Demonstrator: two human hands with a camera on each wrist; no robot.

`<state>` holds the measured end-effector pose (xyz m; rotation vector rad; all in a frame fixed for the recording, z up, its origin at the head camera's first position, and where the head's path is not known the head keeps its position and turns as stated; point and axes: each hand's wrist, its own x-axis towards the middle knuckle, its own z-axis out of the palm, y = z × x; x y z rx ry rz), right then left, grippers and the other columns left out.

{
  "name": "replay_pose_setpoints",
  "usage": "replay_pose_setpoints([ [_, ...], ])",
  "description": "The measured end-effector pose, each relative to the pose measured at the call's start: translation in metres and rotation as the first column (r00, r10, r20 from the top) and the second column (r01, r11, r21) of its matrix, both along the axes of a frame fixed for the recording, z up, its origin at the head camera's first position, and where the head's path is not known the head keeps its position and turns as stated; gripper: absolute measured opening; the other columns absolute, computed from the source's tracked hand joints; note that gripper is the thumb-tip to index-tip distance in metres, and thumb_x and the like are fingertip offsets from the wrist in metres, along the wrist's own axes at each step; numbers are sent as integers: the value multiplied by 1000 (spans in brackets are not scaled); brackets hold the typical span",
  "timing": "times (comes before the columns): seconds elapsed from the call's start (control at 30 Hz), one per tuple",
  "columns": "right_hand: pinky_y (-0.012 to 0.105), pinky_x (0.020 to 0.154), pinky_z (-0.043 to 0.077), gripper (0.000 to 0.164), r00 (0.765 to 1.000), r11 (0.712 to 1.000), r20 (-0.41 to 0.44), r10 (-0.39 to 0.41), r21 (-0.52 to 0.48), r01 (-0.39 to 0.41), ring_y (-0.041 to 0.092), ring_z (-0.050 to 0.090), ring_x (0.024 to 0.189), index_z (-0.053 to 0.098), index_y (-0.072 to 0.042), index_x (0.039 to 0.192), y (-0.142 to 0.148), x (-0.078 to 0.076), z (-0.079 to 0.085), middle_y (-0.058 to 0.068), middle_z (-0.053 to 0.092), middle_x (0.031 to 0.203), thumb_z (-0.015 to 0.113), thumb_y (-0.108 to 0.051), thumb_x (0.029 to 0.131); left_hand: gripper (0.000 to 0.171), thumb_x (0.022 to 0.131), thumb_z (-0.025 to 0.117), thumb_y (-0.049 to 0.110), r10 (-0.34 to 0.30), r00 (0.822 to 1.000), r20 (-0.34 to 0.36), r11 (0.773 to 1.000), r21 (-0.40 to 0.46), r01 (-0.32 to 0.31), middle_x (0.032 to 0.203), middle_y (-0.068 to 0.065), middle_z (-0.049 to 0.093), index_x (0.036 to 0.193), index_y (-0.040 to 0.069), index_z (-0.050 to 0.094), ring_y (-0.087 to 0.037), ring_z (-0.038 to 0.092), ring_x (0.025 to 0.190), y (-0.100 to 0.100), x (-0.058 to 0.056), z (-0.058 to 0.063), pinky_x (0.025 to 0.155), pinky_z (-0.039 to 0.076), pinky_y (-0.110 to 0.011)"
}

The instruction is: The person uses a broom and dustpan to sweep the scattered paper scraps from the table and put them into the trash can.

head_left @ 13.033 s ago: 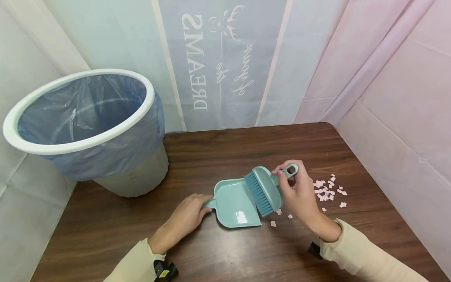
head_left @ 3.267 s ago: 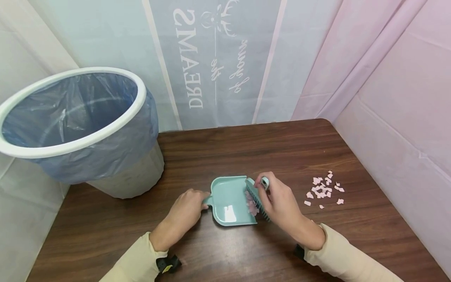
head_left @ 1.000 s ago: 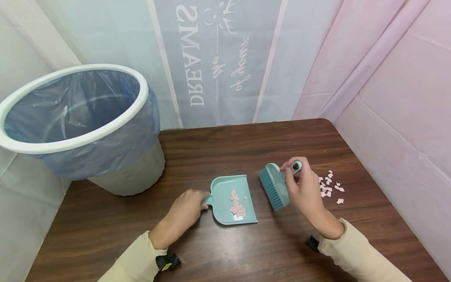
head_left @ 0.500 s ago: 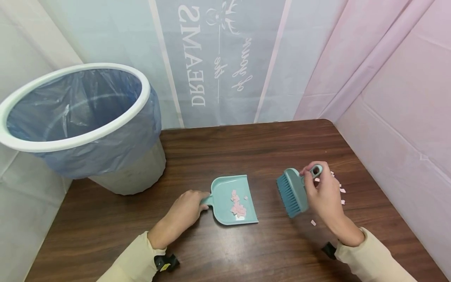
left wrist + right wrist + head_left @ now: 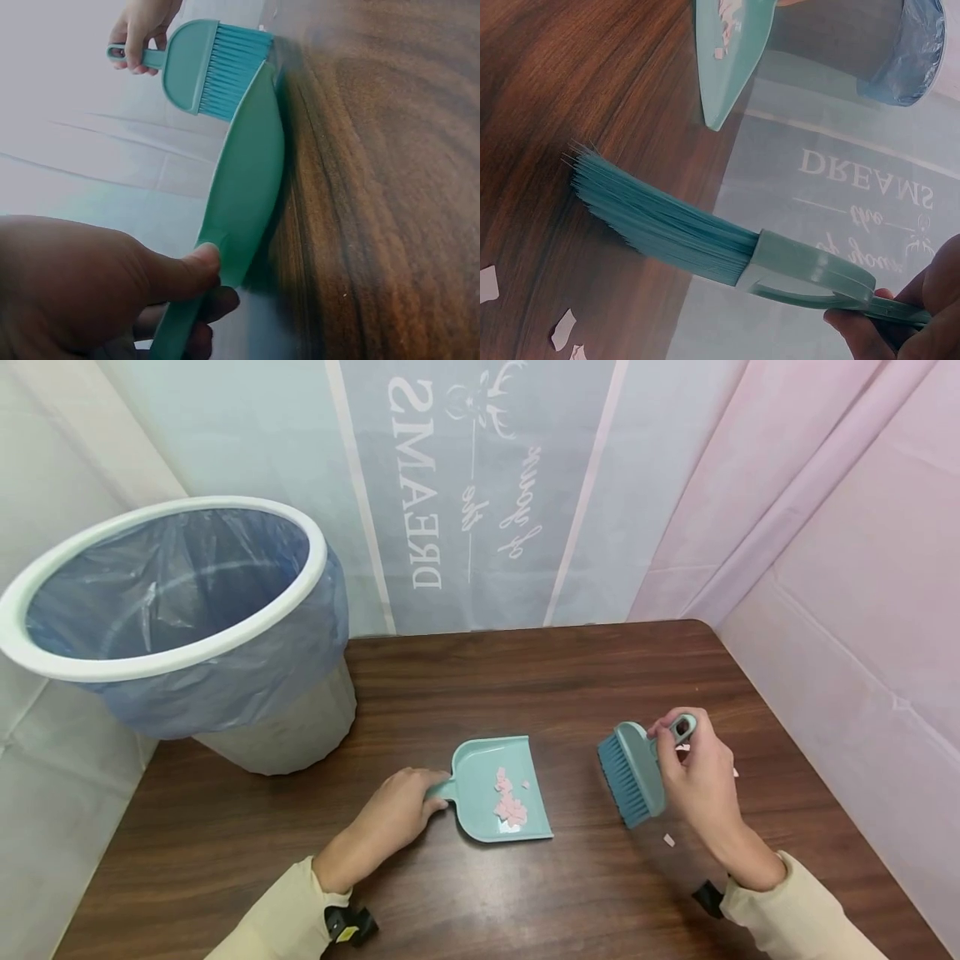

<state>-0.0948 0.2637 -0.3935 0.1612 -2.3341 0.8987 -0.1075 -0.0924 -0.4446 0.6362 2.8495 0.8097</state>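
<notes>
My left hand grips the handle of a mint-green dustpan, which lies on the table with its open edge facing right. A small heap of pink paper scraps sits inside the pan. My right hand pinches the handle of a matching hand brush, right of the pan and apart from it. In the right wrist view the brush's teal bristles point down toward the wood. One paper scrap lies just below the brush; others are mostly hidden behind my right hand.
A large bin with a white rim and blue liner bag stands at the left of the wooden table. Fabric curtains with printed words hang behind, and pale cloth walls border both sides.
The brush has swept scraps into the dustpan and then moved right, off the pan toward the remaining scraps. My left hand and the dustpan have stayed nearly in place.
</notes>
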Motion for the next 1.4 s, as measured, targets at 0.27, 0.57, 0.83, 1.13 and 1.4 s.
replay_pose_setpoints([
  [0.27, 7, 57, 40, 9, 1000, 1000, 13, -6, 3, 6, -4, 51, 67, 52, 0, 99, -1, 2, 2, 4, 66, 85, 55, 0, 91, 33, 85, 69, 20, 11, 998, -59, 999, 36, -9, 110, -6, 66, 117, 8, 65, -21, 59, 100, 0, 2, 1, 85, 48, -36],
  [0.57, 6, 58, 40, 10, 1000, 1000, 22, -14, 1, 14, -5, 52, 68, 51, 0, 99, -1, 2, 3, 6, 66, 85, 55, 1, 90, 34, 87, 68, 20, 7, 999, -51, 999, 50, -5, 110, -5, 67, 117, 7, 65, -19, 59, 101, -4, 3, 16, 90, 46, -38],
  [0.83, 7, 57, 40, 9, 1000, 1000, 16, -14, 5, 14, -7, 52, 69, 52, 0, 98, -3, 1, 4, 5, 66, 84, 54, 1, 90, 32, 86, 69, 19, 5, 997, -73, 998, 56, -1, 106, -1, 67, 116, 8, 65, -15, 60, 95, -9, 3, 38, 87, 47, -36],
  [1.13, 6, 57, 40, 9, 1000, 1000, 4, -21, 15, 21, -7, 51, 68, 52, -1, 98, -3, 1, 3, 4, 66, 84, 55, 1, 90, 31, 86, 69, 18, -20, 995, -100, 998, 56, 26, 107, 2, 66, 115, 9, 65, -14, 58, 92, -20, 1, 74, 77, 48, -32],
  [1.4, 9, 53, 39, 9, 1000, 999, -12, -13, 31, 14, -8, 50, 65, 52, -1, 97, -4, 0, 5, 4, 66, 82, 55, 2, 89, 29, 86, 69, 17, -54, 991, -125, 997, 49, 61, 105, 1, 66, 114, 9, 65, -17, 59, 97, -30, -1, 108, 79, 49, -36],
])
